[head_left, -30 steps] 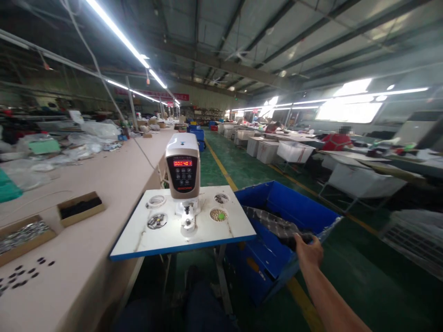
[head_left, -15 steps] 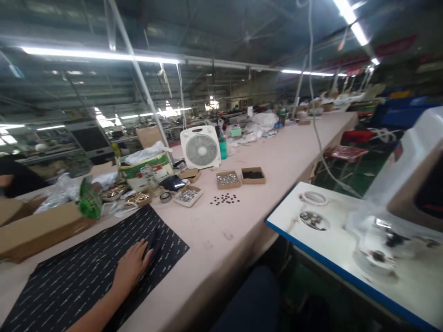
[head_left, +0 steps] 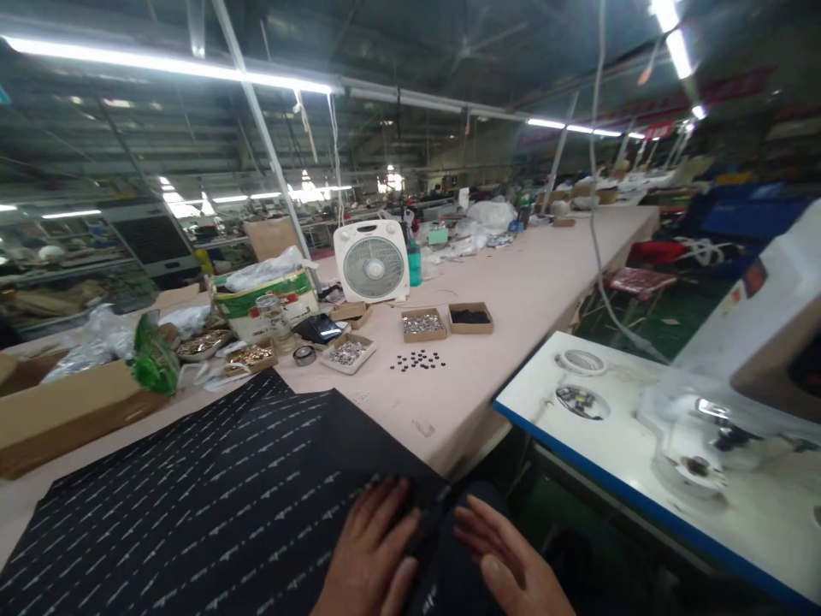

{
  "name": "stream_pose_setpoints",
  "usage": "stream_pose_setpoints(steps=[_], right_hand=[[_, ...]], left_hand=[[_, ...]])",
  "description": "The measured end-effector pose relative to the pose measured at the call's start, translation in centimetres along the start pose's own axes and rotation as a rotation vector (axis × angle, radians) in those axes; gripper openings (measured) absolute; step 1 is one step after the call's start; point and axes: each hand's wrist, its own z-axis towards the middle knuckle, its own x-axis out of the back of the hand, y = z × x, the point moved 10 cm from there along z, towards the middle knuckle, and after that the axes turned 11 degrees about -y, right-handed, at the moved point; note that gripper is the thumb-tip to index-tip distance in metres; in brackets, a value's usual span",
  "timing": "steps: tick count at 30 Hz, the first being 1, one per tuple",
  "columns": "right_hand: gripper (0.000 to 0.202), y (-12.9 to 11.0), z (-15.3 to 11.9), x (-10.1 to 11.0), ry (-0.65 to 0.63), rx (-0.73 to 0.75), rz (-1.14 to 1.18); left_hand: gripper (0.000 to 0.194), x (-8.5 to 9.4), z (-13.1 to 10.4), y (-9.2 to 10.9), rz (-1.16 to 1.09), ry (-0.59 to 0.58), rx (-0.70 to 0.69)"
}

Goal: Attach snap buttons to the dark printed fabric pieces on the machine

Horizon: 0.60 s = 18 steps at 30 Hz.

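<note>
Black fabric (head_left: 211,479) with rows of white marks spreads over the left of the table, one corner reaching the table's near edge. My left hand (head_left: 372,543) lies flat on that fabric, fingers stretched out. Just to its right, past the table edge, my right hand (head_left: 510,556) is held with its fingers extended and nothing visible in it. Small black pieces (head_left: 418,361) are scattered on the table beyond. Behind them stand a box of silvery metal parts (head_left: 422,324) and a box of black pieces (head_left: 470,317).
A tray of silvery parts (head_left: 348,352), a roll of tape (head_left: 304,355) and a white box fan (head_left: 373,262) stand on the table. A cardboard carton (head_left: 70,411) is at the left. To the right is a white machine (head_left: 699,462) on a blue-edged table (head_left: 545,376).
The fabric has shifted right and toward me, its corner now at the table's near edge. My left hand has moved right along with it. My right hand has come into view.
</note>
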Motion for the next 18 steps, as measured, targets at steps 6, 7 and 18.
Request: stream_pose_setpoints(steps=[6, 7, 18], right_hand=[[0.040, -2.8, 0.7, 3.5, 0.260, 0.019, -0.216], [0.041, -2.1, 0.1, 4.8, 0.312, 0.004, -0.197], [0.048, -2.6, -5.1, 9.9, 0.305, 0.071, -0.195]], left_hand=[[0.056, -2.9, 2.7, 9.8, -0.218, -0.151, -0.414], [0.049, -2.1, 3.0, 9.8, -0.271, -0.154, -0.429], [0.099, -3.7, 16.5, 1.6, -0.196, -0.382, -0.261]])
